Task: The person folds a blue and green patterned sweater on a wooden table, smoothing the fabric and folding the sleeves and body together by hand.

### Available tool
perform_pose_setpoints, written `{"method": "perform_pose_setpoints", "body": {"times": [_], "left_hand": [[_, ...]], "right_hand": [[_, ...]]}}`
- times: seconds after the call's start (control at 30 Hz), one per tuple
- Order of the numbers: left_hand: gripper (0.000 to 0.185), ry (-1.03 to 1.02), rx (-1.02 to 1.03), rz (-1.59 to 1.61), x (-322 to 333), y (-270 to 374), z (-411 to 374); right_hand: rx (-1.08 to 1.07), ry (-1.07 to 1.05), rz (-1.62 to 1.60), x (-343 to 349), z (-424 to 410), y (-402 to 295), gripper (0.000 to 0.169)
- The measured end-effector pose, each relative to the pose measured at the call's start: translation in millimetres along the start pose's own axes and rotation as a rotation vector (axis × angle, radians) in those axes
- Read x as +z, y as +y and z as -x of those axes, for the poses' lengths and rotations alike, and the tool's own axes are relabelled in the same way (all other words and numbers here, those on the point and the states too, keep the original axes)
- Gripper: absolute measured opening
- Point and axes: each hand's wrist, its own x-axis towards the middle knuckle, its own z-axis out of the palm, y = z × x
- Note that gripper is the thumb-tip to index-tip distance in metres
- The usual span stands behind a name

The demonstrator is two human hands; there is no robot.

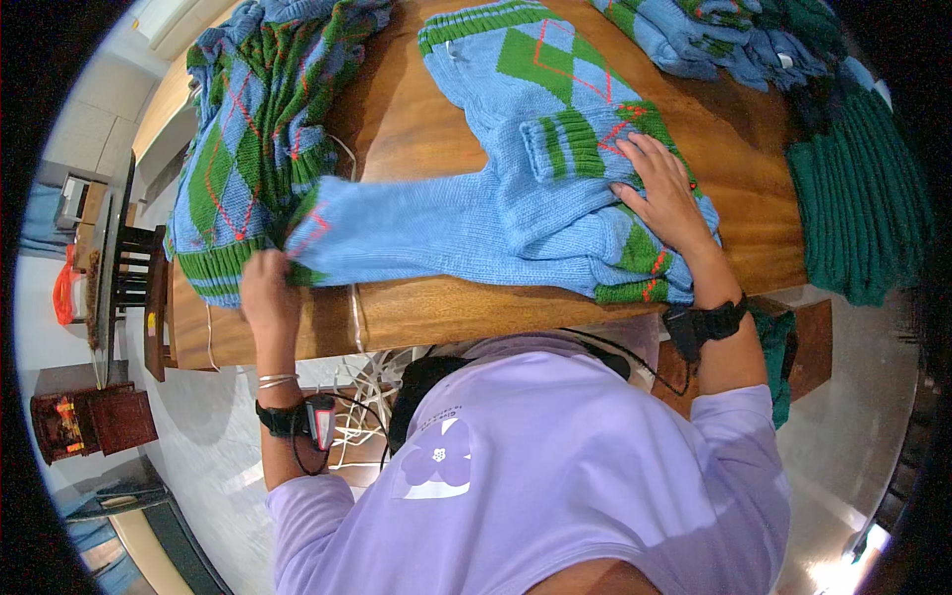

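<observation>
A blue knitted sweater [535, 201] with green and red argyle lies partly folded on the wooden table. One sleeve [416, 227] stretches left across the tabletop, blurred towards its end. At that end my left hand [271, 294] is closed on the green cuff, beside the left pile. My right hand [658, 190] rests flat on the folded body, fingers extended, next to the other sleeve's striped cuff [563, 145], which is folded inward. The sweater's ribbed green-and-blue band [483, 21] lies at the far side.
A heap of matching argyle knitwear [253, 141] covers the table's left end. More blue knitwear [692, 37] lies at the far right, near dark green ribbed knitwear [855, 193]. A white cord [355, 320] hangs over the near table edge [446, 331].
</observation>
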Motion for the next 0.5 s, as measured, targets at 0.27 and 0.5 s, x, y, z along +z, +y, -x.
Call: {"method": "perform_pose_setpoints", "body": {"times": [0.27, 0.5], "left_hand": [[0.018, 0.048, 0.126, 0.377, -39.5, 70.5, -5.9], [0.024, -0.2, 0.558, 0.738, -29.1, 160.0, -17.4]], "right_hand": [[0.02, -0.006, 0.021, -0.3, 3.7, 3.5, 0.058], [-0.009, 0.013, -0.012, -1.8, 1.6, 2.3, 0.057]]}}
